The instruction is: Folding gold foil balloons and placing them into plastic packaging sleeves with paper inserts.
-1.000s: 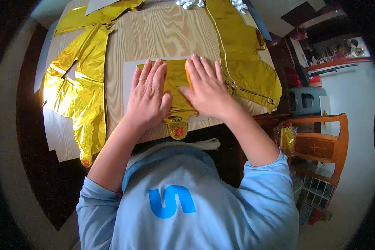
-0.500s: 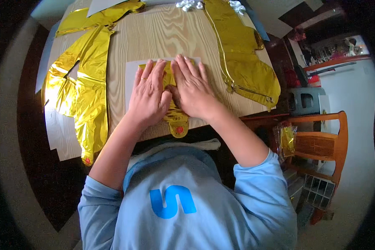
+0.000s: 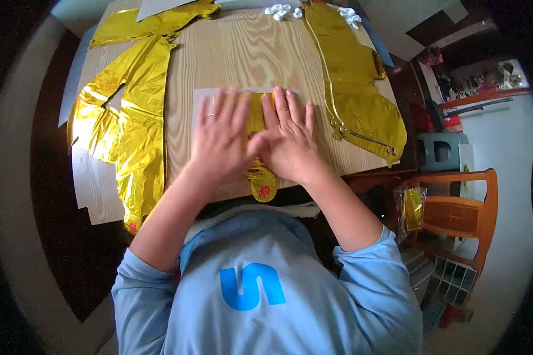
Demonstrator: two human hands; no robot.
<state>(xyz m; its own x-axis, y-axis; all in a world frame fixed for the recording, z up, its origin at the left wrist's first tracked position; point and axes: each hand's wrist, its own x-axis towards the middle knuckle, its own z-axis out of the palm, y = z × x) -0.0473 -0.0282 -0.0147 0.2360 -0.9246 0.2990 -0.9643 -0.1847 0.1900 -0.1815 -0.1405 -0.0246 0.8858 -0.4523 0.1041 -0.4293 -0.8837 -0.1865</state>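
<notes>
A folded gold foil balloon (image 3: 256, 115) lies on a pale rectangular sheet (image 3: 202, 94) close to the table's near edge. Its rounded tail, with a red mark, hangs toward me over that edge. My right hand (image 3: 289, 142) rests flat on the foil's right side, fingers stretched out. Over the left side is my left hand (image 3: 220, 139), ring on one finger, its spread fingers smeared by motion; whether it touches the foil I cannot tell. Both thumbs come close together over the middle. The hands hide much of the foil.
Flat gold foil balloons lie on the wooden table (image 3: 237, 53): one at left (image 3: 139, 118), one at far left (image 3: 148, 23), one at right (image 3: 361, 89). White knotted bits (image 3: 281, 10) sit at the far edge. A wooden chair (image 3: 456, 216) with bagged gold foil (image 3: 414, 207) stands at right.
The view has shifted slightly, so the table sits further right. My left hand has gone from lying still on the foil to moving and blurred. My right hand stays flat.
</notes>
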